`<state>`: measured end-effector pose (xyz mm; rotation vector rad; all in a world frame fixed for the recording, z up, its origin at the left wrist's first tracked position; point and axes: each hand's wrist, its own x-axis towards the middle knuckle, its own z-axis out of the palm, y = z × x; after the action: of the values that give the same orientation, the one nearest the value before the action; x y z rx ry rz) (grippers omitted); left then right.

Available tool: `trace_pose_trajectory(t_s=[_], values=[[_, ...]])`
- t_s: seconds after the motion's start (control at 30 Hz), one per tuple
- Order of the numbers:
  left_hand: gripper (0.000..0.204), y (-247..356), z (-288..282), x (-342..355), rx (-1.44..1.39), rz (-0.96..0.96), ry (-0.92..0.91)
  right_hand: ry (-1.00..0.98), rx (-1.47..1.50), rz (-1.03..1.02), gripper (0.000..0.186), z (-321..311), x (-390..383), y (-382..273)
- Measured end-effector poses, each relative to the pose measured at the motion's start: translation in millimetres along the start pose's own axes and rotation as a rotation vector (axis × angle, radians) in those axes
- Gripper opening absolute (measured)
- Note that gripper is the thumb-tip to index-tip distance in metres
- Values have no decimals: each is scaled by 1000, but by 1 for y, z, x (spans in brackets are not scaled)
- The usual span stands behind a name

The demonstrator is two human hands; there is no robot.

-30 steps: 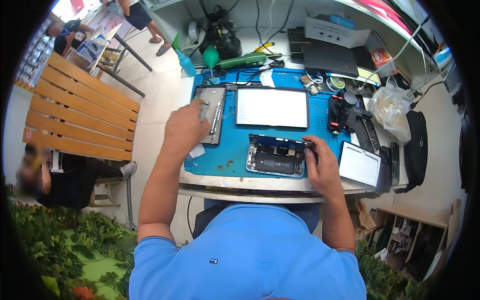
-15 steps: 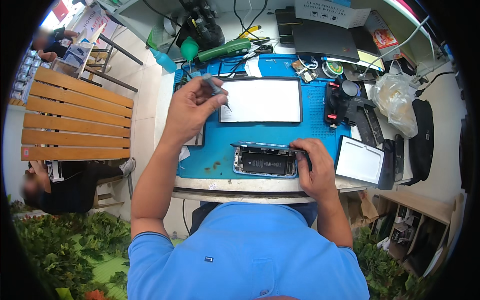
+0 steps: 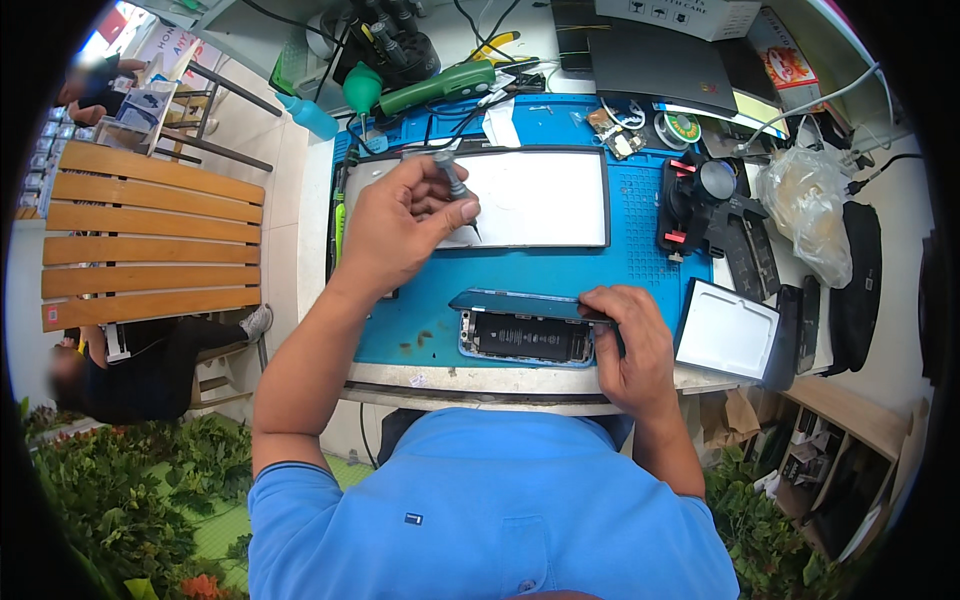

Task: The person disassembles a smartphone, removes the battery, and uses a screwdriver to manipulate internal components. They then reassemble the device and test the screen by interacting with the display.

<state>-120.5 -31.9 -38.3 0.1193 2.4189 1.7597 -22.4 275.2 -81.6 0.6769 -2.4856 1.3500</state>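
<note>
A small grey precision screwdriver (image 3: 452,178) is pinched in my left hand (image 3: 405,220), its thin tip pointing down over the white tray (image 3: 545,195) with a dark rim. At the front of the blue mat (image 3: 400,325), my right hand (image 3: 636,345) grips the right end of an opened smartphone (image 3: 525,337). Its screen panel (image 3: 515,302) is tilted up along the far edge, held between thumb and fingers. The black battery and inner parts lie exposed in the blue frame. Whether tiny screws lie in the tray I cannot make out.
A phone-holding clamp (image 3: 690,205) and a white open box (image 3: 728,328) stand to the right. Behind lie a green handheld tool (image 3: 440,88), a green air blower (image 3: 362,90), a solder spool (image 3: 678,130) and a tool holder (image 3: 395,45). Two people are at the left.
My left hand with the screwdriver has moved right and slightly nearer, over the tray. My right hand still holds the phone, its screen panel seen at a slightly different tilt.
</note>
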Motion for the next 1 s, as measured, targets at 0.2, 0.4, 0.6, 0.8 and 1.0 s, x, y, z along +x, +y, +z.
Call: trace_pose_trajectory(t_s=[0.2,0.4,0.6,0.8,1.0], values=[[38,-8,-14,-1,-171,-27,24,10,-4,-6,36,0,-2,-1],[36,-9,-16,-9,-99,5,37,1,-15,-38,35,0,0,0],[36,-4,-15,-9,-73,9,29,-8,-47,-49,38,-1,1,-1],[35,-2,-12,-12,-13,25,7,-25,-32,-19,37,-2,3,-4],[36,-6,-9,-11,-6,79,7,-28,-39,-3,38,0,1,1]])
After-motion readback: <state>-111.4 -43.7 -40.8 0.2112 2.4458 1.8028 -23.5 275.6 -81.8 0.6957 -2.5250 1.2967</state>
